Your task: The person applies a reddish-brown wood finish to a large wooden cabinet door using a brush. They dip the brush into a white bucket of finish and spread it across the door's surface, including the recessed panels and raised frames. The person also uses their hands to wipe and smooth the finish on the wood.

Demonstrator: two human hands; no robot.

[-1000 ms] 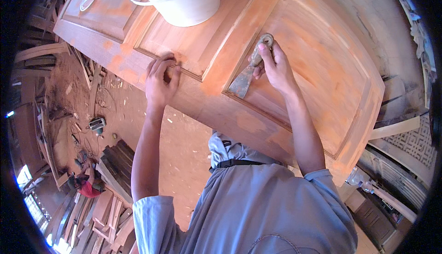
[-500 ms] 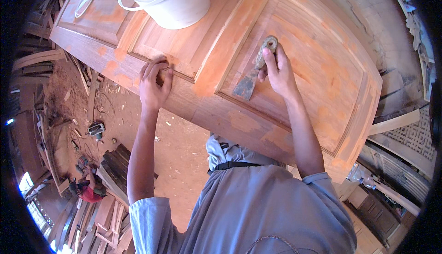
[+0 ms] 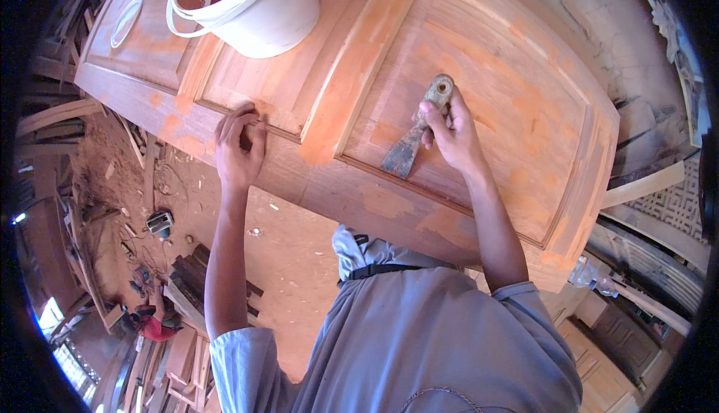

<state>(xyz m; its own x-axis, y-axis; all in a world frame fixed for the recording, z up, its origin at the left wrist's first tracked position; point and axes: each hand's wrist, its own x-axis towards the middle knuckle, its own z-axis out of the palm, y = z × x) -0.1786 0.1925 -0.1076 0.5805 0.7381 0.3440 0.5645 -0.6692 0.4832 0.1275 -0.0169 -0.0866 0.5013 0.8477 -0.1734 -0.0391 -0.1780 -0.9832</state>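
A panelled wooden door [image 3: 517, 98] lies flat in front of me, patched with orange filler. My right hand [image 3: 453, 132] grips a putty knife [image 3: 414, 132] by its worn wooden handle, the metal blade resting on the lower edge of the right panel. My left hand [image 3: 240, 147] has its fingers curled and its fingertips pressed on the moulding of the middle panel near the door's front edge, holding nothing that I can see. A white plastic bucket [image 3: 258, 8] with orange filler inside stands on the door beyond my left hand.
Below the door's edge lies a dusty floor [image 3: 284, 248] with wood scraps, stacked timber [image 3: 187, 278] and a small tool [image 3: 159, 222]. More wooden pieces and a carved panel [image 3: 666, 203] stand at the right.
The putty knife blade has shifted slightly along the panel edge. My left hand stays on the moulding with its fingers curled a little more.
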